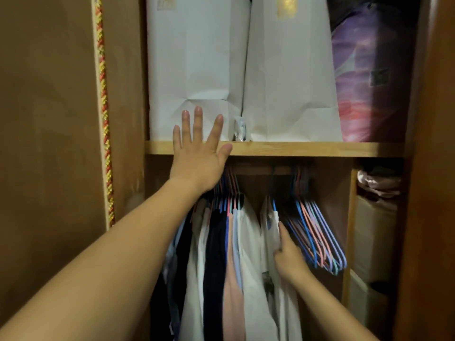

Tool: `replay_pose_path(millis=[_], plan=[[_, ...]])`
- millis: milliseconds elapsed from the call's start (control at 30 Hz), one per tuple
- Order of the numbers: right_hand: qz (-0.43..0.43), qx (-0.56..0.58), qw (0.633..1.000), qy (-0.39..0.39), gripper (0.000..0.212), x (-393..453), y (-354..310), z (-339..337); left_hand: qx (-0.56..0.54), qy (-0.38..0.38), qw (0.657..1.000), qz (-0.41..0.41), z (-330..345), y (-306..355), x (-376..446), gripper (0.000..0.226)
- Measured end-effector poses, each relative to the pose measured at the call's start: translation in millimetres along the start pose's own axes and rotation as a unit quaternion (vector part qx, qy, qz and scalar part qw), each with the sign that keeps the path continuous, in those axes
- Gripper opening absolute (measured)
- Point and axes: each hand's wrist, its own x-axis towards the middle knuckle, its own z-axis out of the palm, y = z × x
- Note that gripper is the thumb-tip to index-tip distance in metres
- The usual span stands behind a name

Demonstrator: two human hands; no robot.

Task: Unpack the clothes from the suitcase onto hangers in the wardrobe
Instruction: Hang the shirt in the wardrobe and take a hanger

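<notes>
I look into an open wardrobe. My left hand [199,153] is raised with fingers spread, held in front of the wooden shelf edge [307,149]. My right hand [288,254] is lower and grips a white garment [272,232] that hangs on a blue hanger. To its left hangs a row of clothes [229,254] in white, navy, pink and pale blue. To its right, several empty coloured hangers [317,230] lean on the rail. The suitcase is out of view.
Two white paper bags [197,70] and a purple bedding pack [369,77] stand on the upper shelf. A side compartment at right holds folded cloth [376,183] and pale boxes [374,237]. The brown wardrobe door [49,143] with braided trim is at left.
</notes>
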Motion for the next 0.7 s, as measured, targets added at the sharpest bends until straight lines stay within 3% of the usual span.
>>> replay_pose_path(millis=[100,233,333,400,433,467,500,567,600,700], plan=[[-0.036,-0.037,0.999,-0.015,0.085,3,-30,27,-0.007,-0.01,1.0,0.006,-1,1,0,0.065],[-0.082,-0.097,0.985,-0.117,0.083,-3,-59,66,-0.009,-0.026,1.0,0.001,-3,-1,2,0.066],[-0.078,-0.007,0.978,-0.195,0.075,-5,-48,45,-0.006,-0.04,0.999,0.001,-4,0,3,0.065],[-0.088,0.053,0.975,-0.198,0.056,-6,-37,16,0.0,-0.045,0.999,-0.003,-4,0,4,0.065],[-0.103,0.017,0.982,-0.16,0.043,-7,-29,1,-0.003,-0.048,0.999,-0.007,-4,1,4,0.064],[-0.136,-0.085,0.984,-0.075,0.031,-8,-20,-13,-0.005,-0.049,0.999,-0.012,-3,3,3,0.064],[-0.176,-0.229,0.957,0.04,0.022,-6,-10,-26,-0.008,-0.049,0.999,-0.018,-3,5,2,0.064],[-0.178,-0.467,0.848,0.176,0.022,-4,6,-47,-0.023,-0.046,0.998,-0.035,-1,13,-2,0.063],[-0.142,-0.524,0.82,0.18,0.031,-4,11,-55,-0.031,-0.042,0.998,-0.042,0,17,-3,0.062],[-0.081,-0.58,0.795,0.158,0.047,-1,22,-64,-0.039,-0.034,0.998,-0.046,1,21,-5,0.062]])
